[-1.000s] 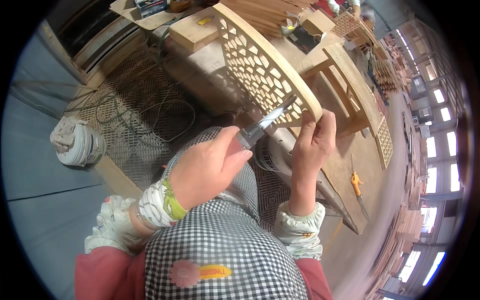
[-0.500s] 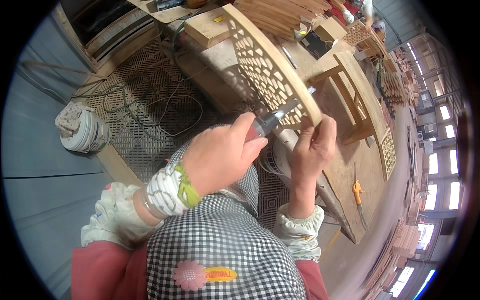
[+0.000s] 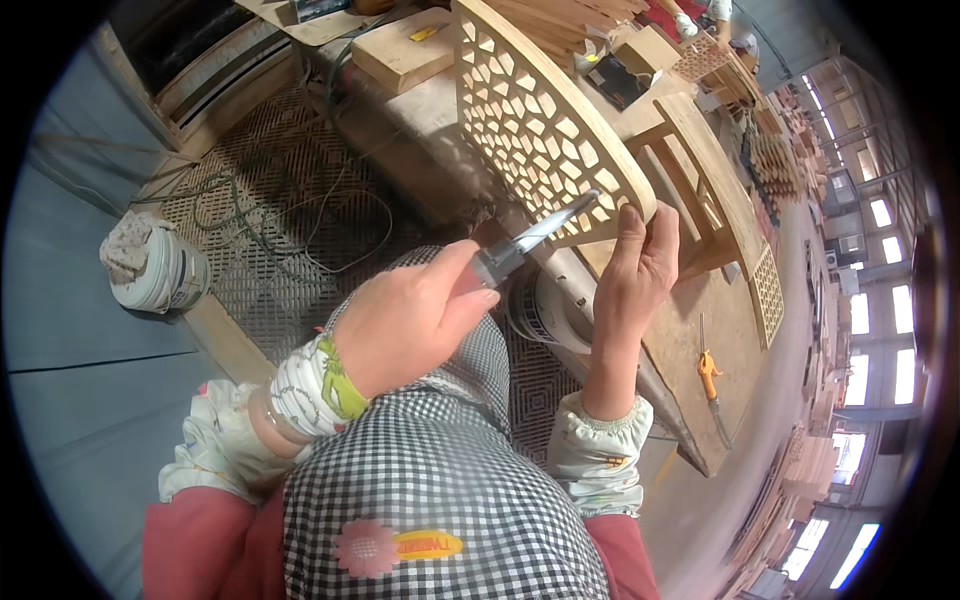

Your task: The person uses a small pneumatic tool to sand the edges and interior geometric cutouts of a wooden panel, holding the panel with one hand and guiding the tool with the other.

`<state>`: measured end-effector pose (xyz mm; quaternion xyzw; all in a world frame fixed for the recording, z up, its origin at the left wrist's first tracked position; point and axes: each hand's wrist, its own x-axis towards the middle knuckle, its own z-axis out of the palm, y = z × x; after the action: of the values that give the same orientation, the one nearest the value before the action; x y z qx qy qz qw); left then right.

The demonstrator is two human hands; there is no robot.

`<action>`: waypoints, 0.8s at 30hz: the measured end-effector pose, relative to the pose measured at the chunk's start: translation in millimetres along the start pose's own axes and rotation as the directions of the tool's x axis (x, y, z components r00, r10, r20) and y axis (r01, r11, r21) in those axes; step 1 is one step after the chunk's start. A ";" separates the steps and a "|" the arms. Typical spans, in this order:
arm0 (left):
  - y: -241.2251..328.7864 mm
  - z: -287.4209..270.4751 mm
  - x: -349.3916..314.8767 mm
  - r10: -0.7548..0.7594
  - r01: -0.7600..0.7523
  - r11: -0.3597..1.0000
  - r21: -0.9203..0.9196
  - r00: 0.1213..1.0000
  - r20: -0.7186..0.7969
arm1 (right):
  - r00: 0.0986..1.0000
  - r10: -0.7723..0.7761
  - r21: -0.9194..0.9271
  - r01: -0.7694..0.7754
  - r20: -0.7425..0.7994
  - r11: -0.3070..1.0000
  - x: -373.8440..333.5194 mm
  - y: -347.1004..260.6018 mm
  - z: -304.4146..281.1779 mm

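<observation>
My left hand [image 3: 400,320] is closed round a power tool with a dark grey collar [image 3: 495,264] and a long, shiny metal bit [image 3: 545,228]. Most of the tool's body is hidden in my palm. The bit's tip lies in front of the lower end of a curved wooden panel [image 3: 548,75], which is pierced with many irregular holes. I cannot tell whether the tip touches it. My right hand [image 3: 638,262] grips the panel's near corner, thumb on the holed face, and the panel stands tilted above the workbench.
On the workbench [image 3: 690,370] are a similar wooden frame [image 3: 745,225], an orange air blow gun [image 3: 708,375], a thick wood block [image 3: 400,55] and a dark box [image 3: 617,82]. White buckets [image 3: 165,265] and loose hoses [image 3: 255,225] are below. Another person's gloved hand [image 3: 686,25] shows far off.
The tool's bit has come back out of a hole in the panel, with my left hand drawn back left and down. The panel has turned to show more of its pierced face.
</observation>
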<state>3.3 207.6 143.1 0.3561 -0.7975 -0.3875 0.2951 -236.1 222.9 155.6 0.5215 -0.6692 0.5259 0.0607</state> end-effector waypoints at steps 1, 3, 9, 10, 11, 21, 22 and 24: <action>2.7 -1.1 2.8 0.002 -0.003 1.000 0.016 1.000 0.011 | 1.000 -0.017 0.015 0.017 -0.001 1.000 -0.6 2.2 -0.2; 7.0 -2.0 7.0 0.008 -0.009 0.999 0.049 0.999 0.033 | 1.000 -0.012 0.015 0.012 0.021 1.000 -2.5 1.0 -1.6; 12.4 7.8 16.7 -0.012 0.012 0.998 0.064 1.000 -0.009 | 0.999 -0.012 0.011 0.011 0.039 1.000 -6.2 -3.0 -3.8; 12.7 9.0 18.7 -0.017 0.017 0.998 0.055 1.000 -0.001 | 0.999 -0.026 0.003 0.025 0.034 1.000 -5.0 -4.2 -3.6; 12.6 10.1 20.8 -0.022 0.022 0.999 0.046 1.000 0.007 | 0.999 -0.039 -0.005 0.040 0.030 0.999 -4.4 -4.7 -3.3; 5.1 11.1 34.1 -0.097 0.129 0.972 -0.198 0.982 0.164 | 0.997 0.079 0.043 -0.079 -0.006 0.996 -8.5 -4.2 0.1; 3.4 10.4 34.2 -0.099 0.141 0.960 -0.240 0.979 0.180 | 0.996 0.090 0.036 -0.090 -0.007 0.995 -7.2 -4.8 -0.7; -0.4 8.0 33.5 -0.101 0.166 0.932 -0.322 0.973 0.210 | 0.994 0.106 0.051 -0.106 -0.010 0.993 -5.0 -4.0 -1.5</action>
<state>-21.7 184.1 145.1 0.3151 -0.7176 -0.5697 0.2473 -231.5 227.6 155.6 0.4832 -0.6819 0.5486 0.0237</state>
